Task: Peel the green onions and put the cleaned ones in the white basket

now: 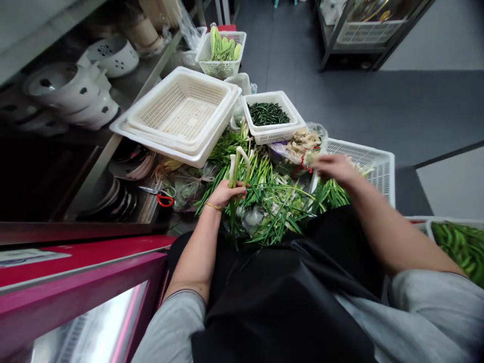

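My left hand [226, 194] is closed round a few green onions [233, 174], their white ends pointing up and green leaves hanging below. To the right, my right hand [335, 167] is blurred by motion, beside a plastic bag [278, 151] with pale root trimmings [302, 142] on top. Whether its fingers hold anything is unclear. Between the hands lies a loose heap of green leaves and scraps [280, 206]. More green onions [330, 194] lie in a white basket [381, 169], partly under my right forearm.
Beyond the heap stand stacked white baskets [176, 146] and a basket of dark green chillies [267, 115]. Red-handled scissors [165, 197] lie at the left, beside a shelf with bowls. Long green peppers [459, 247] fill a container at the right.
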The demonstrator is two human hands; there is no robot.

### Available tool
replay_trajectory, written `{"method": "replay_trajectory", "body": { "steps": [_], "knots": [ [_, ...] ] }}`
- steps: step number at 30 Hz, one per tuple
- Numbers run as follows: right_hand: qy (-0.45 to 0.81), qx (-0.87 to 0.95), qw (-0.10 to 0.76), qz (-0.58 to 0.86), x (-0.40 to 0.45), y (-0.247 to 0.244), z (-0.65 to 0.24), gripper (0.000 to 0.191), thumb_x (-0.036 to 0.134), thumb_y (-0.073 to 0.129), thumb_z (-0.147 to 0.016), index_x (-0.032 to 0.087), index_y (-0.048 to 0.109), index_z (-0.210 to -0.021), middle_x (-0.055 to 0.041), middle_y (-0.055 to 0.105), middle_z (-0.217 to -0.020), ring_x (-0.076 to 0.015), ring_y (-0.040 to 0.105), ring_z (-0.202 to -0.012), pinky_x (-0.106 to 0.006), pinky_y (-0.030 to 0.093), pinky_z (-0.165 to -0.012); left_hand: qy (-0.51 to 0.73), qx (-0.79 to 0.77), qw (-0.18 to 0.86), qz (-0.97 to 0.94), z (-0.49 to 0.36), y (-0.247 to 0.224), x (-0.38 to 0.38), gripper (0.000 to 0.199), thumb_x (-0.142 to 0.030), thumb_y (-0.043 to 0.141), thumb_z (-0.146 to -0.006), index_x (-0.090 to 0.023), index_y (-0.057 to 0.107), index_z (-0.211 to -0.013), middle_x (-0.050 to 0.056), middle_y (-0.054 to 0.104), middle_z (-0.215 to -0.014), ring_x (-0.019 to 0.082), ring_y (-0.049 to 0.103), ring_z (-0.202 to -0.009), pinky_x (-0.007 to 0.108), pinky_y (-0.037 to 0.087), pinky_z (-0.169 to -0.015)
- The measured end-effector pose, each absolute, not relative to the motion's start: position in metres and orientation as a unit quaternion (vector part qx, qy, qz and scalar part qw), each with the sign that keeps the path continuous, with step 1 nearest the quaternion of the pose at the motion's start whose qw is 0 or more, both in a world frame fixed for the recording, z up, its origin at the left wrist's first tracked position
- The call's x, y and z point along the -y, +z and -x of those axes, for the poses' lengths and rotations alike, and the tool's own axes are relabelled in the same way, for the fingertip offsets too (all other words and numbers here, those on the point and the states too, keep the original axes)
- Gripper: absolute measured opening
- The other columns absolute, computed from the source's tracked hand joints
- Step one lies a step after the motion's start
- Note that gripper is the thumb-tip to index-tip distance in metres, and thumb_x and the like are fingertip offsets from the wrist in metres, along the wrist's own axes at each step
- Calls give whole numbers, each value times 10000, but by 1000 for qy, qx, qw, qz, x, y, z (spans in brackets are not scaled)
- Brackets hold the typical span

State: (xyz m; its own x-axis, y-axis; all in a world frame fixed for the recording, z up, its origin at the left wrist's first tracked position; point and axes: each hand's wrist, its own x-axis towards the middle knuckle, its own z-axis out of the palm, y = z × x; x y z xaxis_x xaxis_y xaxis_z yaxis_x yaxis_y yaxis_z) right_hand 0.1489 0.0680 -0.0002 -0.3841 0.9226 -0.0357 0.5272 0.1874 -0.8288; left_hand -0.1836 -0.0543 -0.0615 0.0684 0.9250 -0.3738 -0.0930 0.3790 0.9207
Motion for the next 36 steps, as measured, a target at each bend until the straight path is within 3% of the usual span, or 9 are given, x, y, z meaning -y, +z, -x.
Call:
{"method": "replay_trajectory", "body": {
  "steps": [3,6,12,16,23,28,32,34,36],
  "knots": [
    [388,771,103,495,-41,-36,-94,291,374,671,-773,86,709,-748,-34,630,-563,-85,559,-475,-174,465,-506,395,-526,649,-383,174,-61,55,372,-363,793,-576,-86,630,-763,49,653,-639,140,609,-528,197,317,-421],
    [497,758,103,410,-21,-43,-42,345,402,697,-756,113,699,-945,-42,689,-751,-111,629,-576,-191,490,-532,382,-498,665,-404,165,-62,58,367,-338,795,-586,-108,576,-768,30,643,-633,140,611,-509,191,312,-404],
    [667,621,123,394,-25,-32,-6,374,429,787,-634,89,647,-708,-19,617,-549,-118,586,-440,-208,481,-418,428,-475,643,-423,161,-57,65,393,-280,813,-577,-136,514,-789,-24,593,-653,117,616,-554,175,356,-438],
    [750,547,127,351,-25,-25,-13,425,430,807,-607,72,668,-789,-32,640,-594,-109,586,-430,-208,491,-411,450,-396,692,-402,167,-51,70,372,-282,773,-636,-144,510,-860,18,651,-706,116,621,-535,160,311,-404],
    [720,621,143,276,-16,-8,-28,319,387,751,-694,89,664,-765,-16,636,-616,-110,604,-478,-223,520,-470,471,-266,754,-373,169,-54,69,457,-295,726,-636,-146,519,-1015,9,632,-595,97,520,-370,156,234,-329],
    [736,557,252,289,-23,4,-65,272,367,734,-689,138,605,-761,32,534,-538,-68,469,-381,-200,421,-365,447,-316,735,-400,173,-60,68,511,-376,706,-706,-108,591,-1125,-75,447,-416,59,382,-302,183,253,-339],
    [679,520,398,331,-25,27,-104,286,441,664,-712,189,532,-750,62,404,-506,-32,270,-344,-170,271,-327,407,-401,711,-410,180,-59,67,389,-435,688,-728,-118,654,-951,1,569,-508,100,518,-399,200,287,-375],
    [612,538,449,367,-28,30,-118,318,520,578,-760,208,546,-811,52,413,-534,-38,254,-359,-176,263,-347,390,-420,710,-409,182,-57,68,392,-455,691,-718,-120,655,-918,26,608,-552,121,566,-443,202,293,-386],
    [551,603,396,419,-32,18,-126,381,576,514,-788,208,573,-868,28,474,-571,-56,320,-380,-198,314,-378,382,-430,712,-402,184,-54,69,441,-487,685,-711,-112,655,-940,37,620,-559,135,582,-453,207,320,-399]
  ]
}}
